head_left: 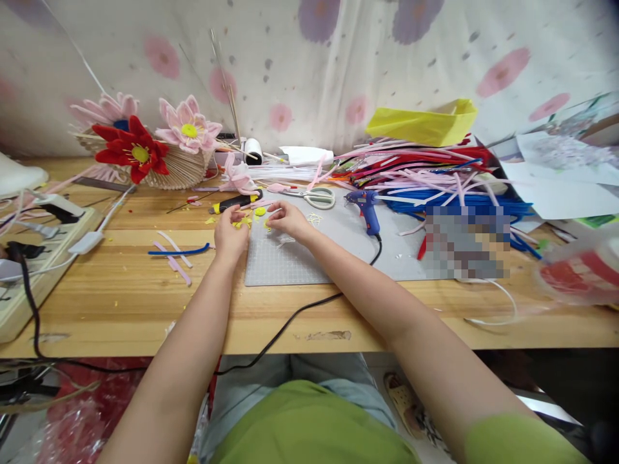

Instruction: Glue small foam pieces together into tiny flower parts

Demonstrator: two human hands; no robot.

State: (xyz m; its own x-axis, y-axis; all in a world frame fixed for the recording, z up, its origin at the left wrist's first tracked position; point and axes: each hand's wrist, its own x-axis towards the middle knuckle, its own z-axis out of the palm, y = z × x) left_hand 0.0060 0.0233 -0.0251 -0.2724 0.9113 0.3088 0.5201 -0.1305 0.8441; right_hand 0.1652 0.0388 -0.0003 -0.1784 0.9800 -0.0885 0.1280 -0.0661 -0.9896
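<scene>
My left hand [231, 233] and my right hand [289, 219] rest close together at the far left edge of a grey cutting mat [290, 261] on the wooden table. Their fingertips pinch at small yellow fuzzy bits [246, 221] lying between them; what exactly each finger grips is too small to tell. A yellow-and-black handled tool [235, 203] lies just beyond my left hand. Pink-handled scissors [309, 195] lie beyond my right hand. A blue glue gun [368, 209] stands on the mat to the right, its black cord running off the table's front edge.
Red and pink pipe-cleaner flowers [140, 145] sit in a basket at the back left. A big heap of coloured pipe cleaners [435, 174] and a yellow bag [423, 122] fill the back right. Loose blue and pink pieces [176, 251] lie left of the mat. A power strip [43, 245] is at the far left.
</scene>
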